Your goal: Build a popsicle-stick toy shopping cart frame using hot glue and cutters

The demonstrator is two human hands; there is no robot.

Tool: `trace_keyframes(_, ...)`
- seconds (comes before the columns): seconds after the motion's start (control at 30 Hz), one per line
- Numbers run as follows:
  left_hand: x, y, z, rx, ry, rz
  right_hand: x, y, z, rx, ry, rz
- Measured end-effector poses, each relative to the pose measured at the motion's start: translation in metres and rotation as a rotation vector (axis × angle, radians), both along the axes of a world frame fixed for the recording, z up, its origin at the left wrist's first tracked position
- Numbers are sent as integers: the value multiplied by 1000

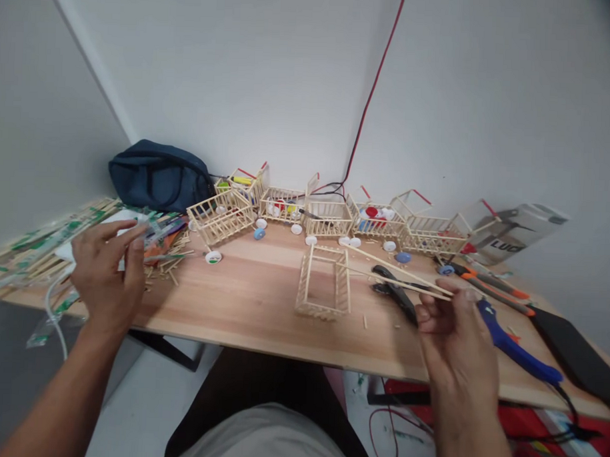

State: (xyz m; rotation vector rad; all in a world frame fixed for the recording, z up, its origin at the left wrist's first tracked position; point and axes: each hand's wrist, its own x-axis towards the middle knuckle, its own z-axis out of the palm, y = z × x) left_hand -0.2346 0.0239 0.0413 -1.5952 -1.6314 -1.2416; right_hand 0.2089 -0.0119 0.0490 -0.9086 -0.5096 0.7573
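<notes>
My right hand (458,340) pinches the ends of two thin wooden sticks (398,277) above the table. The sticks reach left toward a small open frame of glued sticks (323,309), which lies at the middle of the table. My left hand (103,268) is raised at the left with fingers bent and thumb apart, and I see nothing held in it. Beside and behind it are packs of wooden sticks in green-and-clear plastic wrappers (39,249). Short cut stick pieces (170,275) are scattered just right of that hand.
Several miniature stick shopping carts (220,219) with bottle-cap wheels line the wall. A blue bag (159,177) stands back left. At the right lie black pliers (395,291), orange-handled pliers (498,288), a blue glue gun (518,349) and a black slab (575,354).
</notes>
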Motion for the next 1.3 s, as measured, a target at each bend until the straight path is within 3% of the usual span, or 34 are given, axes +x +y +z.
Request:
trace_keyframes(0.1,5,7,-4,-47,5,20,-2,4,-7,-30,24,32)
trace_keyframes(0.27,18,14,-11,-356,128,-227,-8,8,-15,-56,36,85)
trace_keyframes(0.43,34,7,-8,-277,-60,-219,-10,9,-14,-75,78,97)
trace_keyframes(0.6,44,13,-6,-358,-268,-221,-12,9,-15,-70,40,70)
trace_keyframes(0.8,80,4,11,-129,-232,-352,-19,6,-15,-57,7,97)
trace_keyframes(0.87,99,-3,21,-148,-209,-423,-23,5,-14,-51,-11,103)
trace_keyframes(0.97,130,-15,32,-239,-81,-619,-30,1,-10,-35,-39,128)
trace_keyframes(1.1,163,-27,32,-374,77,-819,-39,-6,-6,-49,-90,206)
trace_keyframes(1.3,175,-44,23,-817,-74,-939,-41,-14,-7,-62,-231,329)
